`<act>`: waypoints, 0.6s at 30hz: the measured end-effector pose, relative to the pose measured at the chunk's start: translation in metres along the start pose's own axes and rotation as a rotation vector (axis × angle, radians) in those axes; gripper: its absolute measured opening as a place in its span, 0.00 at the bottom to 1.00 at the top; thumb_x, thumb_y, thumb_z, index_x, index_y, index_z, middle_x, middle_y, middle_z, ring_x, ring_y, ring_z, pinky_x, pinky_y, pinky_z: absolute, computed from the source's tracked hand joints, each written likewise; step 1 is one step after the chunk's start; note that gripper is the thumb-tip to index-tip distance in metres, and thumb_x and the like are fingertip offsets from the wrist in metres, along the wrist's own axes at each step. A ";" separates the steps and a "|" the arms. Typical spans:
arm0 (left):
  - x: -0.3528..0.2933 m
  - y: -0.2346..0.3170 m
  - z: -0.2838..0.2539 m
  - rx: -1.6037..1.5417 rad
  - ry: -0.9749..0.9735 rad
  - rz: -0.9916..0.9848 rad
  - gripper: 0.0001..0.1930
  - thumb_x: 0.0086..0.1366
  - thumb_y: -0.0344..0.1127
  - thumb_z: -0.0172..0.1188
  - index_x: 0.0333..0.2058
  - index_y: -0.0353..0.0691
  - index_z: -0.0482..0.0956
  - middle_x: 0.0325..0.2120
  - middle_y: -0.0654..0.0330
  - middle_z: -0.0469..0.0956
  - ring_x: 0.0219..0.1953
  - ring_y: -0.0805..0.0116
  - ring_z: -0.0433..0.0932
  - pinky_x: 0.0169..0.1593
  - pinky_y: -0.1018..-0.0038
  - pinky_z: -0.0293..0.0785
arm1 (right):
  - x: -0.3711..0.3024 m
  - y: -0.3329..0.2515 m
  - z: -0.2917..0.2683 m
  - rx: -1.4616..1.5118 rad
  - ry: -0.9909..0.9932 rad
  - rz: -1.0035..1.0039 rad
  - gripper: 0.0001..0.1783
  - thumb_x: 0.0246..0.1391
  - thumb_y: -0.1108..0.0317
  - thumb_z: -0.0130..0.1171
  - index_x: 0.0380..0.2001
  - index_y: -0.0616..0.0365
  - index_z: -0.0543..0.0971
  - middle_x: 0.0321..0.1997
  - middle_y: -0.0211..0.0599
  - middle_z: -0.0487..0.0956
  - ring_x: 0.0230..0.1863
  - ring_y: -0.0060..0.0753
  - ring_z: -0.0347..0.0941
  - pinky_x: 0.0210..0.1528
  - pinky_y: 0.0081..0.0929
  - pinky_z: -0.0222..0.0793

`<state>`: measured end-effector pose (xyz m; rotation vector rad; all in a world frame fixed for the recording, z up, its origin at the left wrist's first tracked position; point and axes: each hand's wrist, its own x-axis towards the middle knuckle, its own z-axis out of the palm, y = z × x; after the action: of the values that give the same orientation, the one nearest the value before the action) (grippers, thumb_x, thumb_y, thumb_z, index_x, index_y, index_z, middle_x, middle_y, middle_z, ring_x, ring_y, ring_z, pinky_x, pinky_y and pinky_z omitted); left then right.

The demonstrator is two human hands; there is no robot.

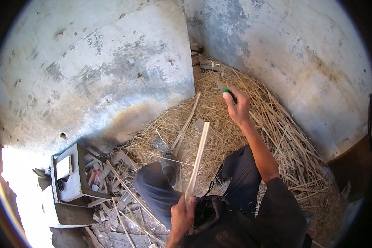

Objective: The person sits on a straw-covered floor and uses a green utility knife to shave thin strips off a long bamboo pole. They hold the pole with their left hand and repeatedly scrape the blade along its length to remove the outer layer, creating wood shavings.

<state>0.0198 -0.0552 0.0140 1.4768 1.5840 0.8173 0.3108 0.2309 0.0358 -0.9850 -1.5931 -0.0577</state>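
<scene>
My left hand (182, 215) is closed around the lower end of a pale split strip of bamboo or wood (199, 155), which slants up and away between my knees. Farther out and to the right, my right hand (238, 105) grips a knife by its green handle (230, 95). The short blade (220, 86) points up and left, well apart from the strip's far end. Below both hands, the floor is covered with straw-like shavings (219, 124).
A pile of long thin strips (293, 140) curves along the right wall (293, 58). At left stands a worn wooden stool-like frame (70, 177), with scrap wood beside it. Loose sticks (128, 190) lie by my left leg. Another whitish wall (99, 62) rises ahead.
</scene>
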 end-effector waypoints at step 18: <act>0.045 0.021 -0.001 -0.054 0.214 0.103 0.11 0.74 0.33 0.58 0.37 0.28 0.73 0.22 0.38 0.75 0.26 0.36 0.79 0.30 0.58 0.72 | -0.062 -0.093 0.039 0.197 -0.318 -0.442 0.22 0.60 0.44 0.68 0.29 0.52 0.83 0.23 0.27 0.81 0.18 0.31 0.77 0.22 0.28 0.71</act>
<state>0.0293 -0.0081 0.0276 1.4820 1.6372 1.0997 0.2192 0.1581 0.0163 -0.4920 -2.0452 -0.0481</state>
